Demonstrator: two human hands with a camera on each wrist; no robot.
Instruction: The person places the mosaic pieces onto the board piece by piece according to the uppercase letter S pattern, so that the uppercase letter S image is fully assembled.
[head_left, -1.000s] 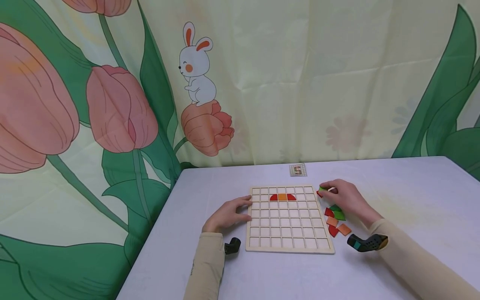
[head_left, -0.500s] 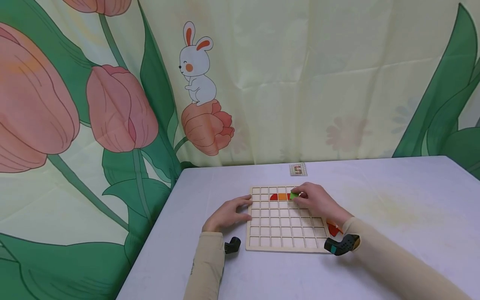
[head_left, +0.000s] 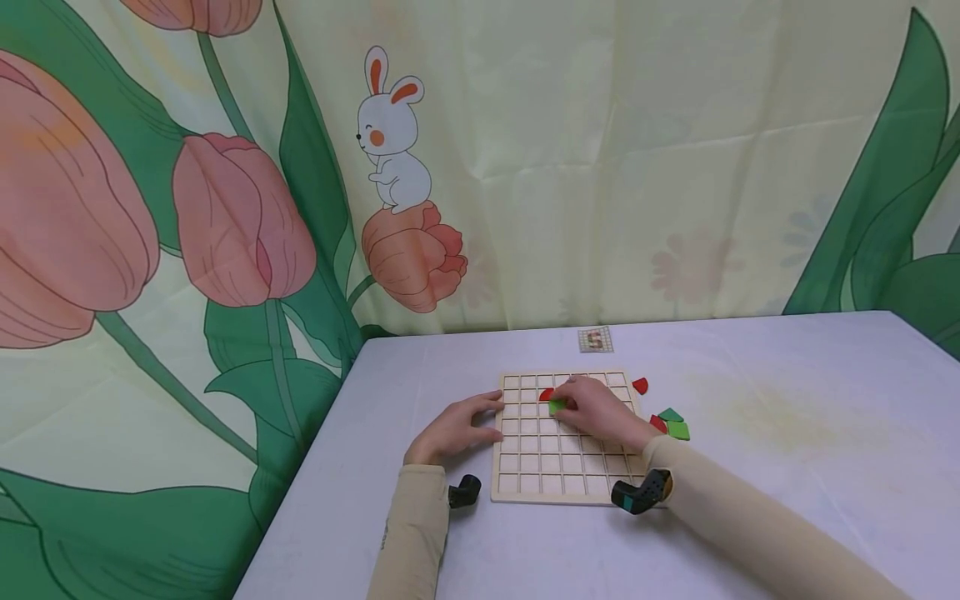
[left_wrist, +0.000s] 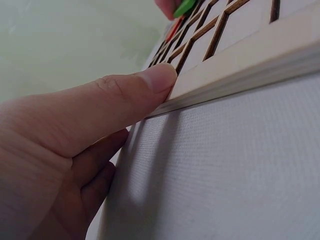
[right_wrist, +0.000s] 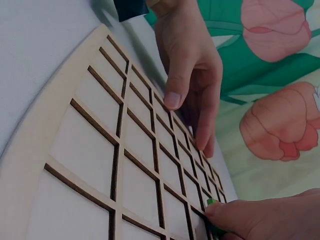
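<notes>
A wooden grid board (head_left: 555, 500) lies on the white table. My right hand (head_left: 600, 411) reaches over its upper part and pinches a green tile (head_left: 557, 407) between thumb and fingers, just below a red rounded piece (head_left: 547, 394) set in the grid. The hand hides the cells to the right of that red piece. Along the board's left edge rests my left hand (head_left: 457, 427); in the left wrist view its thumb (left_wrist: 120, 97) presses the wooden rim, while the other fingers hang beside the board.
Right of the board lie a red piece (head_left: 640, 386), a dark green triangle (head_left: 670, 414), a light green tile (head_left: 678, 430) and another red piece (head_left: 657, 423). A small patterned card (head_left: 596, 339) lies behind the board. A printed curtain (head_left: 540, 167) hangs behind the table.
My right hand has picked up the green tile from beside the board and carried it left over the grid, to below the red and orange row. The left hand has stayed put.
</notes>
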